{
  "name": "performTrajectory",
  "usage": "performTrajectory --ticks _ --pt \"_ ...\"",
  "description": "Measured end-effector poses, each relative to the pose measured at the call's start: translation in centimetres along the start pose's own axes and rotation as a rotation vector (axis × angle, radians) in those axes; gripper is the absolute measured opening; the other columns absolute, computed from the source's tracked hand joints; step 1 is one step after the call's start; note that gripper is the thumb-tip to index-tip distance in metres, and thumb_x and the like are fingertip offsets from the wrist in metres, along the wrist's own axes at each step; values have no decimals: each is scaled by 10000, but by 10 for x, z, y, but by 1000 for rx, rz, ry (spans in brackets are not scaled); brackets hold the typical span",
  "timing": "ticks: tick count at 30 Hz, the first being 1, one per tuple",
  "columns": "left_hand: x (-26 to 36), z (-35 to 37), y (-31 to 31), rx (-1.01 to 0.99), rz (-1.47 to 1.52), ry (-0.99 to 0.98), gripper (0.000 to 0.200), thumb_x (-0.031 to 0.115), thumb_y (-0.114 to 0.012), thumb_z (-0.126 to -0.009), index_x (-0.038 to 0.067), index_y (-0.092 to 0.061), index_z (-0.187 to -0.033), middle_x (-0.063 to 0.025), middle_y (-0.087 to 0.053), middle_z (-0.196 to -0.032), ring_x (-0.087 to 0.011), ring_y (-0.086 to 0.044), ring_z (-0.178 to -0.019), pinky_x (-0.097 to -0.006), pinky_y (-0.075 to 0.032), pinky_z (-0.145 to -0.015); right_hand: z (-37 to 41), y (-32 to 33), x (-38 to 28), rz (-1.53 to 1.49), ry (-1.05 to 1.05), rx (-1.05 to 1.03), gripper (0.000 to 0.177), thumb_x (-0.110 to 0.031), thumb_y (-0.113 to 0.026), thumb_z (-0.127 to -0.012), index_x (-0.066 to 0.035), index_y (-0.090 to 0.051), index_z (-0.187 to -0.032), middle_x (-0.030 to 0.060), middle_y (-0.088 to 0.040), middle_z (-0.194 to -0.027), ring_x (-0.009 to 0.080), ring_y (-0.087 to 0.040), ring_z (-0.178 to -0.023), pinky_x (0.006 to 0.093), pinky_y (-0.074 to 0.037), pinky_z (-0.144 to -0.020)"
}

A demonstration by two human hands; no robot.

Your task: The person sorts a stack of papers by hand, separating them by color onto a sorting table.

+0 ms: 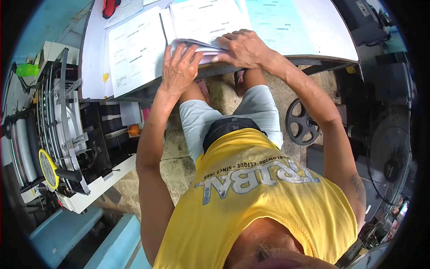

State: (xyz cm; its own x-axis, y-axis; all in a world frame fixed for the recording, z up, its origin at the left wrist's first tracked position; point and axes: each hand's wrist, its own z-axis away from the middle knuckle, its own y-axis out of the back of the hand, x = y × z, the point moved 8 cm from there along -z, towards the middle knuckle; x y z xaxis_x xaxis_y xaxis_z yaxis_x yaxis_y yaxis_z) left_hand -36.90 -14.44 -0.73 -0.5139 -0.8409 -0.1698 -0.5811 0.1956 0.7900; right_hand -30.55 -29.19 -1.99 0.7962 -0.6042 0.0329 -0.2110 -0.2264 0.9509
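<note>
A stack of white printed sheets (208, 20) lies at the middle of the table's near edge. My right hand (246, 50) pinches the near corner of its upper sheets, fingers above and thumb lower, and the edges lift a little. My left hand (180, 69) rests with fingers stretched and apart at the stack's near left corner, touching the paper. Left of it lies another pile of white printed sheets (134, 54). Pale blue printed sheets (275, 27) lie right of the middle stack. The right fingertips partly hide the paper edges they hold.
The white table (324, 31) spans the top of the view. A red and black object (110, 8) sits at its far left. A printing machine with rollers (58, 121) stands left. On the right are a black handwheel (303, 122) and a fan (392, 166).
</note>
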Motion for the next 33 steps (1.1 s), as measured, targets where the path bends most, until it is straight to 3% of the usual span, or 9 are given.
performTrajectory --ticks 3,7,13,15,17,19,21,30,33 --pt "11 -14 18 134 -98 -25 174 164 -792 -831 151 -770 -1003 -1 -717 -1167 -254 -645 -1093 -509 -481 -973 -3 -11 6 18 -57 -123 368 -171 -691 -824 -37 -628 -1161 164 -725 -1101 346 -735 -949 460 -573 -833" --pt "59 -26 42 367 -34 -112 131 153 -796 -833 131 -791 -962 -14 -728 -1099 -270 -631 -1058 -460 -522 -898 -28 -1 10 139 -3 -234 177 -125 -633 -858 -59 -661 -1019 124 -735 -888 273 -748 -865 416 -585 -740" --pt "153 -71 -49 -58 214 -252 430 312 -679 -931 97 -652 -1303 -79 -632 -1332 -276 -553 -1265 -530 -432 -1037 -47 84 21 431 379 205 135 -182 -610 -888 -75 -675 -938 61 -711 -848 235 -739 -834 371 -603 -729" --pt "157 -88 -76 -109 244 -167 527 315 -656 -945 75 -564 -1404 -114 -581 -1414 -290 -478 -1372 -570 -386 -1072 -39 97 45 504 336 58 199 -143 -608 -897 -88 -676 -1076 58 -730 -1009 231 -729 -981 342 -597 -846" --pt "158 -96 -96 -94 228 -97 545 310 -650 -948 62 -544 -1422 -127 -578 -1417 -297 -478 -1380 -585 -386 -1066 -15 112 75 318 414 131 177 -105 -537 -949 10 -635 -1041 165 -727 -843 344 -712 -768 448 -569 -645" --pt "164 -94 -103 -104 217 -140 416 259 -634 -943 38 -622 -1296 -117 -625 -1329 -275 -544 -1284 -597 -404 -1026 18 108 112 294 322 80 225 -99 -556 -929 54 -625 -1079 162 -749 -928 336 -717 -833 431 -576 -684" --pt "169 -85 -108 -19 194 -209 322 218 -643 -905 18 -688 -1153 -107 -657 -1230 -266 -593 -1180 -598 -421 -975 65 74 155 549 148 133 274 -96 -606 -895 -105 -676 -1160 78 -737 -1134 252 -719 -1058 351 -597 -865" --pt "157 -95 -88 99 340 -120 148 122 -659 -859 80 -745 -972 -51 -716 -934 -252 -660 -893 -526 -488 -859 191 40 154 144 -338 8 469 23 -650 -821 -143 -660 -1260 99 -746 -1169 294 -746 -948 393 -622 -727" --pt "153 -102 -75 179 419 -81 64 141 -703 -850 96 -739 -877 -47 -700 -871 -247 -642 -837 -481 -473 -806 189 50 122 13 -324 -119 409 -156 -672 -929 -103 -622 -1332 132 -667 -1320 324 -660 -1173 444 -550 -978"
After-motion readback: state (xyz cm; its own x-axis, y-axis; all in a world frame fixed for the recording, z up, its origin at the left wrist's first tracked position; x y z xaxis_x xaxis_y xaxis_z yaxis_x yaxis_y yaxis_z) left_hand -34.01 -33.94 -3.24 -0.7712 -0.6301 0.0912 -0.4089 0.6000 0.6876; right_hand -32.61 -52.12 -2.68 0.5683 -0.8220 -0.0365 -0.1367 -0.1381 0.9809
